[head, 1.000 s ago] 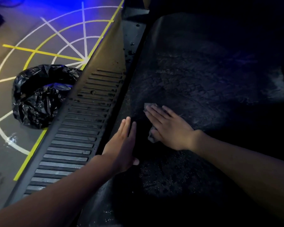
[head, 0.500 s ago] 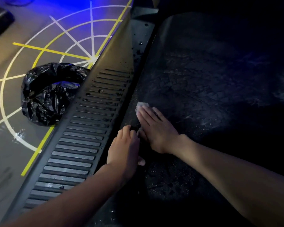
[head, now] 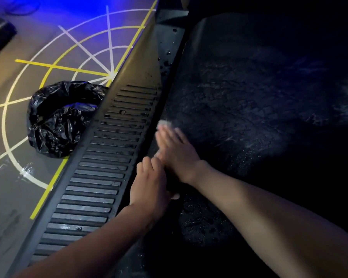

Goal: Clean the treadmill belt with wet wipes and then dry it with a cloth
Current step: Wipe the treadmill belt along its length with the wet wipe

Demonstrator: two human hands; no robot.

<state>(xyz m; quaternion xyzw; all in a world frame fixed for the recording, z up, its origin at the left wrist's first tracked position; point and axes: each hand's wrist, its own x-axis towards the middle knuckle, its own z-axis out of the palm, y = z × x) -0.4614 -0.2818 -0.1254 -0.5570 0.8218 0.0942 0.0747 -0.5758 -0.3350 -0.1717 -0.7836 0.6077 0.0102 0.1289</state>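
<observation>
The dark treadmill belt (head: 249, 109) fills the right side, wet and streaked in places. My right hand (head: 177, 153) lies flat on the belt's left edge, pressing a pale wet wipe (head: 164, 123) whose corner shows beyond the blurred fingertips. My left hand (head: 149, 189) rests palm down just behind it, fingers curled at the seam between belt and side rail, holding nothing that I can see. The two hands nearly touch.
The ribbed grey side rail (head: 100, 177) runs diagonally left of the belt. A black bin bag (head: 58, 121) sits on the floor beside the rail. The floor has yellow and white line markings (head: 84, 67). The right side is very dark.
My right hand slid the wipe left to the belt's edge beside the rail. My left hand curled its fingers and drew closer to the right hand.
</observation>
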